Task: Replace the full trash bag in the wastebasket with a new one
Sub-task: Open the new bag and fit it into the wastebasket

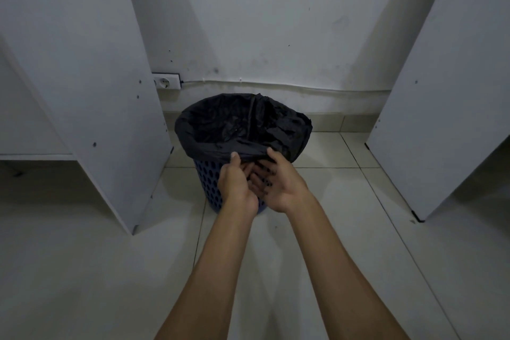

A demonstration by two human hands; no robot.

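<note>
On the left stands a flat white cabinet panel [82, 77], with a wall socket [166, 82] just beside it and a thin cable [276, 84] running along the wall. The left hand [236, 183] pinches the folded edge of the crinkled black trash bag [242, 124], thumb on top. The bag lines the round blue perforated wastebasket [209, 182] on glossy pale floor tiles [82, 270]. The right hand [278, 183] grips the same near edge, fingers curled underneath. Another white panel [441, 91] leans at right.
</note>
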